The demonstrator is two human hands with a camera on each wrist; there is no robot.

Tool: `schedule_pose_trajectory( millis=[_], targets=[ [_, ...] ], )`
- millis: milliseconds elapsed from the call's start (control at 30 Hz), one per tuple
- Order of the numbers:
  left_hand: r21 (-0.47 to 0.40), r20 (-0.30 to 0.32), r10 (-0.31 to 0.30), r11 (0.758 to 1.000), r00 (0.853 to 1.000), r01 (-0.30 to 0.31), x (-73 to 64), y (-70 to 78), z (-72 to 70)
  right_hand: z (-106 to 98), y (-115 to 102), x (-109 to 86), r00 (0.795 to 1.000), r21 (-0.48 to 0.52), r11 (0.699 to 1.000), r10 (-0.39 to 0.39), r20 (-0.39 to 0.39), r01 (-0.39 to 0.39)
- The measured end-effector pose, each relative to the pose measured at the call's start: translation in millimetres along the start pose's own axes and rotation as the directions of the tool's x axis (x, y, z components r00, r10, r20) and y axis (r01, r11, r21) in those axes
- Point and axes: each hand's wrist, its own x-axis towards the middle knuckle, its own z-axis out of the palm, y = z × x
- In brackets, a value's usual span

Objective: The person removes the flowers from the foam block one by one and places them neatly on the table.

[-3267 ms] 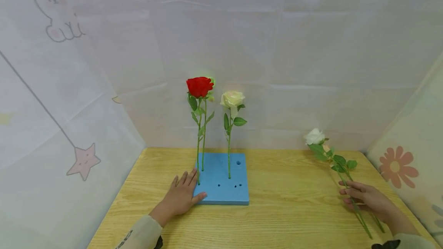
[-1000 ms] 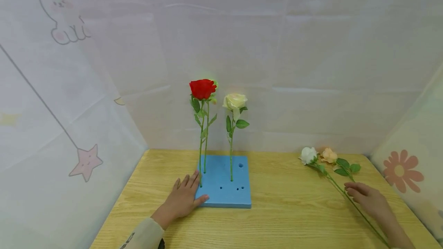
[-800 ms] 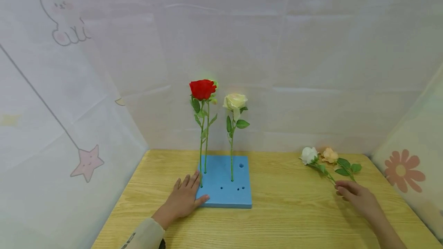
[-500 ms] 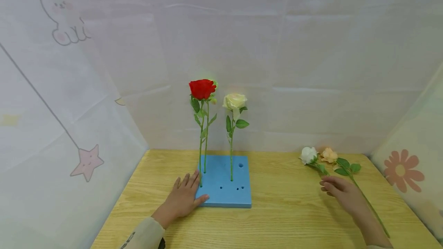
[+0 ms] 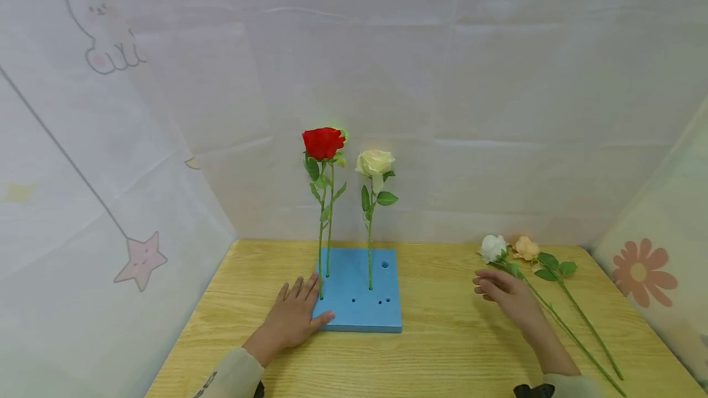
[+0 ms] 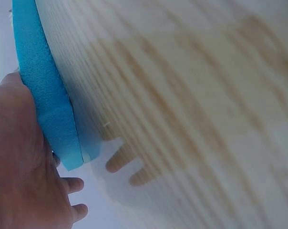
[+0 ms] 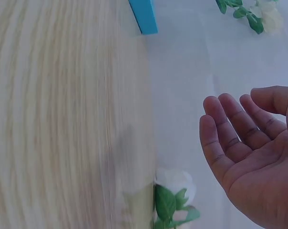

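My left hand [image 5: 292, 318] rests with spread fingers on the left edge of a blue foam block [image 5: 359, 318]; the left wrist view shows the palm against the block's side [image 6: 44, 81]. A red rose [image 5: 323, 143] stands in the block at the left, partly covering a greenish flower [image 5: 342, 158] behind it. To their right a cream rose [image 5: 375, 163] stands upright. My right hand [image 5: 511, 301] hovers over the table, fingers relaxed and holding nothing. Beside it lie a white rose [image 5: 492, 249] and a peach rose [image 5: 526, 248], their stems stretching toward the front right.
Several holes [image 5: 385, 265] show in the block's top. The wood-grain table [image 5: 431, 349] ends at a pale cloth backdrop [image 5: 498, 109] at the back. Printed cloth walls [image 5: 638, 272] flank both sides.
The white rose, earlier lifted by the right hand, now lies beside the peach rose. My right hand has let go of it and moved left toward the block. The left hand stays put.
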Motion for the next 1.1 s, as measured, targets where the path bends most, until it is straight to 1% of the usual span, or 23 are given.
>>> schedule_pose_trajectory(
  millis=[67, 300, 400, 533, 833, 967, 1100],
  targets=[
    [0.019, 0.004, -0.004, 1.000, 1.000, 0.003, -0.6, 0.2, 0.2, 6.6, -1.1, 3.6, 1.000, 0.015, 1.000, -0.002, 0.003, 0.002],
    [-0.020, 0.021, -0.013, 1.000, 1.000, 0.013, -0.9, 1.6, -2.6, 29.5, -5.1, 16.2, 0.998, 0.008, 0.999, -0.050, 0.029, 0.049],
    [-0.009, 0.032, -0.021, 1.000, 0.999, 0.022, -0.1, 1.2, -2.1, 39.3, -9.0, 21.9, 0.999, 0.035, 0.999, -0.040, 0.034, 0.039],
    [-0.009, 0.030, -0.022, 1.000, 0.999, 0.022, 0.7, 0.2, -0.5, 51.3, -12.9, 29.5, 0.999, 0.077, 0.997, -0.027, 0.037, 0.024],
    [0.004, 0.017, -0.020, 1.000, 1.000, 0.020, -1.4, 0.0, 1.2, 73.2, -15.4, 47.5, 0.999, 0.144, 0.989, -0.032, 0.043, 0.025],
    [-0.003, 0.016, -0.020, 1.000, 1.000, 0.020, -2.1, 1.2, -1.0, 82.1, -16.4, 54.6, 0.998, 0.182, 0.983, -0.028, 0.057, 0.017],
    [0.013, 0.010, -0.015, 1.000, 1.000, 0.014, -1.6, 3.0, -4.1, 91.0, -18.2, 61.5, 0.998, 0.232, 0.973, -0.009, 0.068, -0.007]
  ],
)
